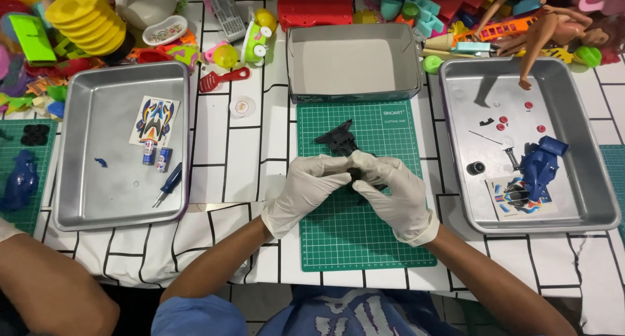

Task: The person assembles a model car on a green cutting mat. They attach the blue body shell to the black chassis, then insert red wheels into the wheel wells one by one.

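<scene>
1. A black moulded-plastic toy car chassis (343, 144) is held above the green gridded cutting mat (364, 238), near the middle of the surface, just in front of the open grey cardboard box (355, 62).
2. The left hand (306, 189), in a white disposable glove, is closed around the near end of the chassis, with the fingers curled over the part; its grip is pressed onto the plastic rather than spread.
3. The right hand (397, 189), gloved likewise, is pinched onto the same near end from the other side, the fingertips of both hands meeting over it. The exact contact points are hidden by the gloves.
4. The chassis is judged to be light and stiff, a thin-walled moulding with small projecting tabs at its far end; those tabs are likely to snap if levered, so the broader middle body is the safer place to be held.
5. Smooth plastic against glove material may be somewhat slippery, so a two-sided hold across the width is judged steadier than a hold by one edge.
6. To the right, a silver metal tray (589, 173) holds a blue plastic car body (540, 167), small red pieces and a sticker sheet.
7. To the left, a second silver metal tray (84, 180) holds a sticker sheet, two small batteries and a blue-handled screwdriver (168, 183).
</scene>
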